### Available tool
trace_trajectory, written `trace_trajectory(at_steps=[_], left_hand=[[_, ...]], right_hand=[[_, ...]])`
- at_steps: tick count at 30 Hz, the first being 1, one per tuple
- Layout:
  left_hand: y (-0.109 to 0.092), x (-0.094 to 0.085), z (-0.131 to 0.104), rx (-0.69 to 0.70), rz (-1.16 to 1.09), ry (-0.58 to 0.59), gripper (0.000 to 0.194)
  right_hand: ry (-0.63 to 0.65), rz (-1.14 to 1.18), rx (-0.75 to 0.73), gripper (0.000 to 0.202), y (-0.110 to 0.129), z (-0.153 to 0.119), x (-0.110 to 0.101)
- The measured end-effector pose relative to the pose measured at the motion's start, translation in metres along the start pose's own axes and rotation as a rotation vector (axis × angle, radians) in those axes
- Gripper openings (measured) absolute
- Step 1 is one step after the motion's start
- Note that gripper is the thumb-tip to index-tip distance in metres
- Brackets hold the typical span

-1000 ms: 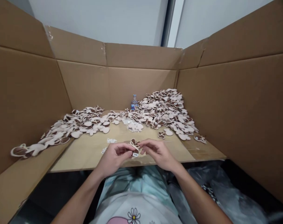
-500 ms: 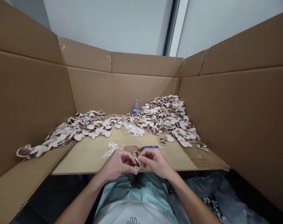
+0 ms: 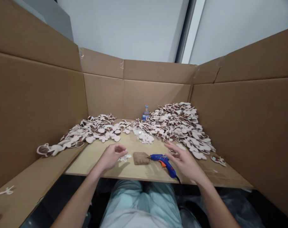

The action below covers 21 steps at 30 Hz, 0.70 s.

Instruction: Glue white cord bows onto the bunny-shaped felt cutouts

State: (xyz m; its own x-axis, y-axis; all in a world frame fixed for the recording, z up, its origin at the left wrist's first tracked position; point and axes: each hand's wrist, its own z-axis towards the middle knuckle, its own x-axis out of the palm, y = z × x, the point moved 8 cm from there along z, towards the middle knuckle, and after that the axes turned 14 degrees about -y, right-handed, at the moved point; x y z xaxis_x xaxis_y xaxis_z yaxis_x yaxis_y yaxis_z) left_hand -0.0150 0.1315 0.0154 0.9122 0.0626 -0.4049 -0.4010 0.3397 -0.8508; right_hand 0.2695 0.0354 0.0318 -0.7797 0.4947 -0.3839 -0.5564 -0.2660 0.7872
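Note:
My left hand [image 3: 113, 155] hovers over the board beside small white tags [image 3: 125, 157], thumb and forefinger curled close together; whether anything is between them is too small to tell. My right hand [image 3: 182, 158] is held with its fingers apart and nothing in it, just right of a blue glue gun [image 3: 166, 164] with an orange trigger. The gun's nozzle rests at a brown block [image 3: 141, 158] between my hands. Beyond my right fingertips, a brown-and-white piece [image 3: 173, 152] is partly covered by the hand.
A large heap of brown and white felt pieces [image 3: 179, 122] rises at the back right, another heap [image 3: 94, 126] at the left. Between them stand a water bottle [image 3: 146, 113] and clear plastic packaging [image 3: 138, 131]. Cardboard walls [image 3: 158, 95] surround the board [image 3: 106, 171].
My hands have moved apart, and the small brown piece they held is out of them. The glue gun and block show fully now. The view has shifted, showing more at the left.

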Motion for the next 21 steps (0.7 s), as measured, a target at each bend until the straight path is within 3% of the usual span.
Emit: trace_trajectory(at_steps=[3, 8, 14, 18, 21], left_hand=[[0.02, -0.011, 0.012, 0.015, 0.175, -0.123, 0.035], [0.039, -0.028, 0.027, 0.041, 0.353, -0.249, 0.047], [0.045, -0.036, 0.05, 0.062, 0.533, -0.32, 0.014], [0.049, -0.037, 0.082, 0.073, 0.66, -0.378, 0.033], [0.059, -0.032, 0.105, 0.073, 0.734, -0.334, 0.032]], right_hand=[[0.061, -0.066, 0.036, 0.034, -0.006, 0.0, 0.009], [0.052, -0.188, 0.046, 0.037, -0.011, 0.002, 0.009], [-0.043, -0.225, -0.016, 0.038, -0.014, 0.009, -0.006], [-0.048, -0.353, -0.064, 0.045, -0.01, 0.01, -0.009], [0.044, -0.45, -0.057, 0.041, -0.014, 0.006, -0.002]])
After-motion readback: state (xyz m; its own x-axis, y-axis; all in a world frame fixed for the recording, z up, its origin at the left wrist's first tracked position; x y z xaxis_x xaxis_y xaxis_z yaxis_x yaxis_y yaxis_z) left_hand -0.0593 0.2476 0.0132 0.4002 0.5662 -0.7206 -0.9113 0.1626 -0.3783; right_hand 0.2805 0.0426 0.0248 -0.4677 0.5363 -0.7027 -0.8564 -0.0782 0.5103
